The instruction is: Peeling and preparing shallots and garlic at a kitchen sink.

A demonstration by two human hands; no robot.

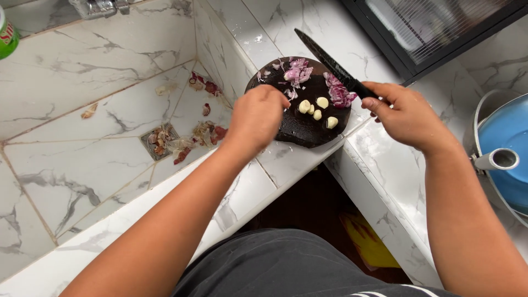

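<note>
Here left hand (257, 116) hides its fingers; right hand (406, 114) covers knife (333, 65) handle

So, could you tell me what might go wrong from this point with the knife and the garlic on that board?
1. The left hand rests on the board right beside the garlic cloves, so the fingers could be nicked when the knife in the right hand comes down.
2. The round dark cutting board sits at the counter corner beside the tiled sink; it might slide or tip.
3. Chopped red onion near the board's rim may scatter off.
</note>
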